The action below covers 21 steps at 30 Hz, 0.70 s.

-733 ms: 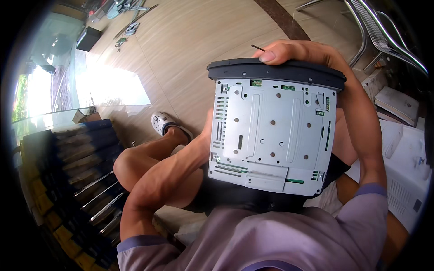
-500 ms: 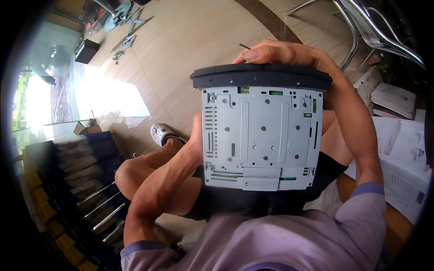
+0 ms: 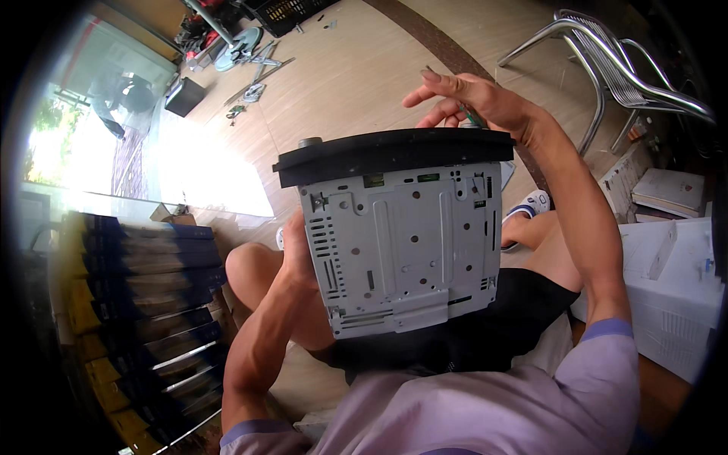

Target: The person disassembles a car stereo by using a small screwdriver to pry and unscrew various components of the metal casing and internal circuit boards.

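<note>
A car stereo (image 3: 402,258) with a pale metal casing hangs tilted above my lap, its black front panel (image 3: 394,155) facing away from me. A round knob (image 3: 309,142) pokes up past the panel's left end. My left hand (image 3: 298,250) grips the casing's left side; its fingertips are hidden behind the metal. Just beyond the panel's right end, my right hand (image 3: 474,98) is off the stereo with its fingers partly spread. A slim tool with a green part (image 3: 472,115) lies among those fingers, mostly covered.
Stacked blue and yellow boxes (image 3: 144,265) stand at my left. A metal chair (image 3: 607,68) is at the far right, near a white plastic case (image 3: 660,280) and books (image 3: 667,189). Ahead on the tiled floor are a black box (image 3: 184,96) and a metal stand (image 3: 262,64).
My right hand has lifted off the front panel, its fingers opening out. The stereo has shifted left and slightly down in view, tilting a little. My view has turned somewhat.
</note>
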{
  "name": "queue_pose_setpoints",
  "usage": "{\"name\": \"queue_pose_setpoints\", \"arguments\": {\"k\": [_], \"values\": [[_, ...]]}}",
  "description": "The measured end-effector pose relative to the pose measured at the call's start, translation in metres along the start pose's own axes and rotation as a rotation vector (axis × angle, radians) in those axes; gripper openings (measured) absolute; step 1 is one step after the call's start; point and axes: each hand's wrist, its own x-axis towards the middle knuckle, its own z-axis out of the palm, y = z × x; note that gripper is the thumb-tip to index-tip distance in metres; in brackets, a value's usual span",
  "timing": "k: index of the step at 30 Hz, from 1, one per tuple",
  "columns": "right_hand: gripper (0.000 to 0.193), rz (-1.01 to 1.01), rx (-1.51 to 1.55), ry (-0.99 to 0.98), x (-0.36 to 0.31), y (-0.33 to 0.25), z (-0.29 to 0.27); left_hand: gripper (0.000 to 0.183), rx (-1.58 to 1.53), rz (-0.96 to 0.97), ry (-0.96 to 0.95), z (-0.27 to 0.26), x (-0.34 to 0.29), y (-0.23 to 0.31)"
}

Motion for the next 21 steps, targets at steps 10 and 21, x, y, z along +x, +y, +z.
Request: {"name": "queue_pose_setpoints", "arguments": {"k": [10, 21], "values": [[0.099, -0.125, 0.245, -0.111, 0.014, -0.017, 0.044, 0.052, 0.137, 0.314, 0.223, 0.025, -0.057, 0.01], [0.079, -0.186, 0.355, -0.017, 0.044, 0.005, 0.075, 0.023, 0.287, 0.422, 0.555, -0.04, -0.044, 0.0]]}}
